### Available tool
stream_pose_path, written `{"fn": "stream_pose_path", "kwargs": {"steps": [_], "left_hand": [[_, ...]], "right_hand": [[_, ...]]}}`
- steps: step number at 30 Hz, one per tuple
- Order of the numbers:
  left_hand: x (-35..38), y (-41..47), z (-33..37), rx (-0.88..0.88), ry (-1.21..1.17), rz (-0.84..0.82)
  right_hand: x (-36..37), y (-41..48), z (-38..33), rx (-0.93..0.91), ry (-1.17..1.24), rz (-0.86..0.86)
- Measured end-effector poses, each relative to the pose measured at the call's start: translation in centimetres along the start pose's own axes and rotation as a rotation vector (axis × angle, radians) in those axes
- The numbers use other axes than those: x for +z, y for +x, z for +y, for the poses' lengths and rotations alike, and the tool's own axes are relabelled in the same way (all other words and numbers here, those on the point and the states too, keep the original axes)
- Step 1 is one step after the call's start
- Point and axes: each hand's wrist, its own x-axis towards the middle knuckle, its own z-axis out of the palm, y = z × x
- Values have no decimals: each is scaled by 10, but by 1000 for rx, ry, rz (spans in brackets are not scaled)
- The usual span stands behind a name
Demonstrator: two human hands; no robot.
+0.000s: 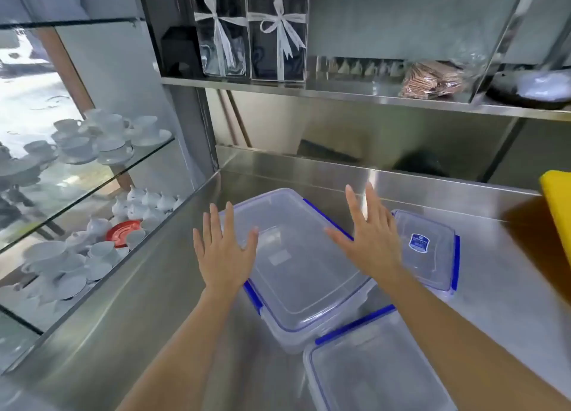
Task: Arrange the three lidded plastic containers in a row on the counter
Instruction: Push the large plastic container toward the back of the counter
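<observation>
Brushed stainless-steel counter (173, 287) bears three clear rectangular plastic containers with blue clips: large (306, 265), small (432, 256), near (380, 370). Left hand (222, 256) and right hand (370, 240) spread flat, seemingly hovering, grasping nothing.

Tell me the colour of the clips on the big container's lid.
Blue, on the big container, a clear box; the clips show best in the head view.

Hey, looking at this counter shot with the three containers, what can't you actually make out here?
Head view only:
- Nearest container: cut off by the bottom edge.
- Small container: its left side is hidden behind the right hand; label print too small to read.
- Large container: left rim covered by the left hand.
- Yellow object: cropped by the right edge.
</observation>
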Motion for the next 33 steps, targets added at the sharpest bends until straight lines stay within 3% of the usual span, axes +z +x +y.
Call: {"fn": "stream_pose_path", "kwargs": {"steps": [3,5,9,13,17,20,23,26,28,30,33], "left_hand": [[2,-7,2,-225,-103,-60],[2,-12,7,-368,-137,-62],[-2,-14,20,-437,-201,-116],[-7,-13,22,-384,-211,-212],[-5,-3,24,-269,-275,-450],[8,18,18,-116,-357,-522],[12,39,5,66,-235,-655],[7,50,-4,133,-57,-710],[2,48,-4,151,64,-576],[-8,32,0,125,61,-500],[-22,1,-5,119,-45,-742]], "right_hand": [[8,1,2,58,63,-253],[11,2,5,128,231,-459],[18,8,8,191,305,-625],[24,15,13,226,366,-663],[28,18,6,268,317,-651],[34,19,-5,322,227,-614],[38,18,-17,382,211,-551],[41,18,-19,422,403,-598],[37,14,-13,403,663,-618],[31,7,-3,286,768,-694],[28,-3,14,147,749,-852]]}}
